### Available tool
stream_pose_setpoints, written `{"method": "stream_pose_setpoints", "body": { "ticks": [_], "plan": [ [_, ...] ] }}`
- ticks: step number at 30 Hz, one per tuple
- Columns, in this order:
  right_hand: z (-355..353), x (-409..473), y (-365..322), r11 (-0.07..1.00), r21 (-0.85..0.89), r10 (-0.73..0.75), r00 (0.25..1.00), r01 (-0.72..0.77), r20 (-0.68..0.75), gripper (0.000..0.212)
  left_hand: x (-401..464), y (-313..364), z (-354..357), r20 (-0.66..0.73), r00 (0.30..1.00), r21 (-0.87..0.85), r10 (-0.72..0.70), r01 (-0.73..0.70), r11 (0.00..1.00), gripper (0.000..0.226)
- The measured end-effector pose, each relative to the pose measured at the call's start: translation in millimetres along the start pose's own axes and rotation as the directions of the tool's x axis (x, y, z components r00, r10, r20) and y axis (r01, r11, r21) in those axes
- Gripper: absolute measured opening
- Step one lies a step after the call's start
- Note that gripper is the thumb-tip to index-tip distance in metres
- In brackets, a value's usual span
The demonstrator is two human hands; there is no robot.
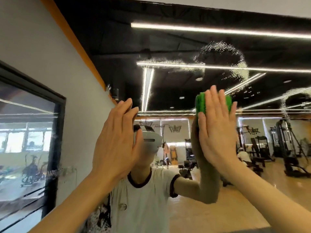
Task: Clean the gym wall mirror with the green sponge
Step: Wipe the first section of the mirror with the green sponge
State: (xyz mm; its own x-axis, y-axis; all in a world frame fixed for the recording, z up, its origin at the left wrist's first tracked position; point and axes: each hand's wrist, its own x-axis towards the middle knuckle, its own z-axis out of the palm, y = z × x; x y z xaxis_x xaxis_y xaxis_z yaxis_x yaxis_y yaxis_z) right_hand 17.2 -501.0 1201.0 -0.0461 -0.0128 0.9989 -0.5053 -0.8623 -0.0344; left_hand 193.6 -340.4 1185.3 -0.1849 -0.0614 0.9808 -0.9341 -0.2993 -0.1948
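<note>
On mirror (168,47) | right hand (217,130) grip flat, pressing green sponge (201,103) | left hand (116,142) grip open

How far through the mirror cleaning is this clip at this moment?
Partway, it seems. Done: wet smear arcs above the hands suggest that patch has been scrubbed. In hand: the right hand presses the green sponge flat on the mirror; the left hand is flat against the glass. Left: that residue and streaks low down remain unwiped.
</note>
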Motion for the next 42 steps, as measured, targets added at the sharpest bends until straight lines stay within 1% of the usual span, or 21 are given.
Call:
{"method": "stream_pose_setpoints", "body": {
  "ticks": [1, 3, 5, 7, 10, 12, 14, 16, 18, 20, 21, 23, 26, 28, 30, 32, 34, 36, 38, 40, 42],
  "plan": [
    [6, -6, -21, 0.992, 0.0, -0.126, 0.992, 0.126, 0.015, 0.057, 0, -1, 0, 0.001, 1.0, 0.009, 0.003, -0.003, 1.0, 0.053],
    [17, -18, -48, 0.899, -0.043, -0.431, 0.897, 0.437, 0.093, 0.055, 0, -1, 1, 0.003, 1.0, 0.021, 0.009, -0.009, 1.0, 0.054],
    [14, -15, -39, 0.818, -0.049, -0.562, 0.815, 0.573, 0.145, 0.054, 0, 0, 2, -0.001, 1.0, 0.026, 0.014, -0.014, 1.0, 0.054],
    [5, -13, -8, 0.865, 0.012, -0.498, 0.855, 0.502, 0.146, 0.053, -1, 1, 2, 0.0, 1.0, 0.022, 0.008, -0.008, 1.0, 0.054],
    [-6, -17, 48, 0.993, 0.033, -0.111, 0.992, 0.109, 0.053, 0.054, 0, 3, 3, -0.003, 1.0, -0.005, -0.001, 0.001, 1.0, 0.054],
    [-10, -17, 65, 0.982, 0.016, 0.189, 0.981, -0.188, -0.04, 0.056, -1, 3, 3, -0.005, 1.0, 0.002, 0.006, -0.006, 1.0, 0.052],
    [-7, -9, 45, 0.94, 0.044, 0.34, 0.936, -0.337, -0.096, 0.057, -1, 2, 4, -0.009, 1.0, 0.029, 0.015, -0.015, 0.999, 0.052],
    [1, 0, 1, 0.964, 0.115, 0.25, 0.966, -0.241, -0.07, 0.057, -2, 2, 5, -0.015, 1.0, 0.047, 0.02, -0.019, 0.999, 0.052],
    [11, 5, -43, 0.989, 0.105, -0.101, 0.995, 0.101, -0.001, 0.056, -2, 2, 6, -0.02, 0.999, 0.051, 0.026, -0.025, 0.998, 0.052],
    [16, 12, -57, 0.9, 0.047, -0.436, 0.896, 0.434, 0.086, 0.054, -2, 3, 7, -0.034, 0.999, 0.05, 0.029, -0.028, 0.998, 0.052],
    [14, 18, -50, 0.863, 0.042, -0.505, 0.855, 0.504, 0.119, 0.054, -2, 3, 7, -0.043, 0.999, 0.049, 0.031, -0.029, 0.998, 0.052],
    [7, 27, -21, 0.892, 0.054, -0.452, 0.881, 0.449, 0.142, 0.055, -1, 4, 8, -0.059, 0.998, 0.052, 0.036, -0.033, 0.998, 0.051],
    [-4, 27, 30, 0.998, 0.055, -0.004, 1.0, 0.003, 0.025, 0.055, -1, 4, 10, -0.067, 0.997, 0.066, 0.034, -0.029, 0.997, 0.05],
    [-8, 28, 41, 0.956, 0.042, 0.293, 0.954, -0.291, -0.067, 0.058, -2, 3, 14, -0.08, 0.996, 0.089, 0.028, -0.021, 0.996, 0.05],
    [-3, 31, 22, 0.922, 0.044, 0.387, 0.917, -0.385, -0.094, 0.064, -3, 1, 16, -0.101, 0.994, 0.099, 0.031, -0.021, 0.995, 0.052],
    [10, 34, -16, 0.966, 0.062, 0.254, 0.965, -0.25, -0.07, 0.063, -3, 0, 17, -0.118, 0.992, 0.089, 0.045, -0.035, 0.995, 0.053],
    [20, 38, -57, 0.998, 0.05, -0.038, 0.999, 0.039, -0.018, 0.059, -3, 1, 14, -0.122, 0.99, 0.082, 0.064, -0.054, 0.995, 0.048],
    [24, 47, -76, 0.945, 0.017, -0.326, 0.944, 0.326, 0.048, 0.056, -3, 3, 11, -0.1, 0.993, 0.06, 0.056, -0.05, 0.997, 0.048],
    [19, 59, -63, 0.883, -0.023, -0.466, 0.88, 0.47, 0.092, 0.056, -3, 3, 6, -0.07, 0.997, 0.043, 0.045, -0.042, 0.998, 0.049],
    [11, 64, -30, 0.916, -0.03, -0.397, 0.913, 0.401, 0.095, 0.056, -4, 2, 4, -0.02, 0.999, 0.033, 0.035, -0.035, 0.999, 0.05],
    [2, 68, 11, 0.989, -0.019, -0.146, 0.989, 0.147, 0.035, 0.058, -5, 3, 2, 0.006, 1.0, 0.026, 0.02, -0.02, 0.999, 0.051]
  ]
}}
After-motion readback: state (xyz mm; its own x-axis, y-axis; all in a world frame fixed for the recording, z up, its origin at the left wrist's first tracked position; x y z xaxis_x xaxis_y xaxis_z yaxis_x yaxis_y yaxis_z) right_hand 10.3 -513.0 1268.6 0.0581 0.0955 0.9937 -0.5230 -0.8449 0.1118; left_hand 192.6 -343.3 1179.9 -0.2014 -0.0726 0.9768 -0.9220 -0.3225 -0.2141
